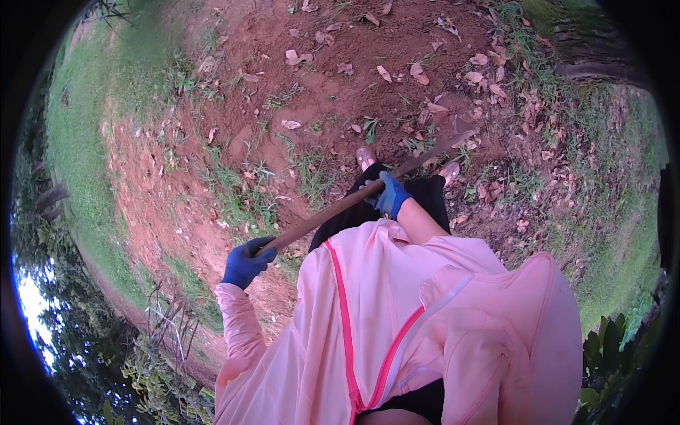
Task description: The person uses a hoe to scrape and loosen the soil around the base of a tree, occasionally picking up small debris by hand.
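A hoe with a long wooden handle (329, 211) slants across my front, from lower left to upper right. My left hand (248, 262), in a blue work glove, is closed round the butt end of the handle. Farther along the shaft my right hand (389, 195), also gloved in blue, grips it in front of my dark trousers. The metal hoe head (463, 127) is low over or on the reddish soil, just beyond my right shoe; whether it touches the ground I cannot tell.
Reddish soil (329, 106) with dry leaves and grass tufts lies around my shoes (365, 155). A mossy tree trunk (589, 42) stands at the upper right. Thin bare twigs (172, 324) and leafy shrubs are at the lower left, with grass (79, 133) along the left.
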Available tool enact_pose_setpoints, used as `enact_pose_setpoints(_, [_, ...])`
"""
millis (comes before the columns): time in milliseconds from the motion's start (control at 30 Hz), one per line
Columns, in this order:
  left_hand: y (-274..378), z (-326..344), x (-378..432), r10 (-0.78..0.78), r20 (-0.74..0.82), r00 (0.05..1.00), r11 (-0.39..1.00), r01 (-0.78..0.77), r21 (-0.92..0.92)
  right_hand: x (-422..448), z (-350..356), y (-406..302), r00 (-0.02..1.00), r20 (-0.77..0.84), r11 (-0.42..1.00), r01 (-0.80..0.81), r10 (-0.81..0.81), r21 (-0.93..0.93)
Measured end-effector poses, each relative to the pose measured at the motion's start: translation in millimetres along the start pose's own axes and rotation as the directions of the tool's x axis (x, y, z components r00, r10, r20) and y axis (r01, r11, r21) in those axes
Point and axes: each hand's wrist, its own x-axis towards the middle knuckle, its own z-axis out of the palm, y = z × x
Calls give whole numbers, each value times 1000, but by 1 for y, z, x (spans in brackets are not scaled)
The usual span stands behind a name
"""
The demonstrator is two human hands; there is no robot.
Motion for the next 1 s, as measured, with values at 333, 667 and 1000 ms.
enact_pose_setpoints(333, [41,67,-23,306,-71,949,716,-181,674,-36,-18,-36,997,-79,998,-10,15,68])
enact_pose_setpoints(667, [82,38,-163,218,-342,914,840,2,543,-69,45,83,852,474,958,-280,223,52])
enact_pose_setpoints(1000, [113,270,5,156,416,896,114,-434,893,-135,-218,-124,956,-58,779,268,-286,567])
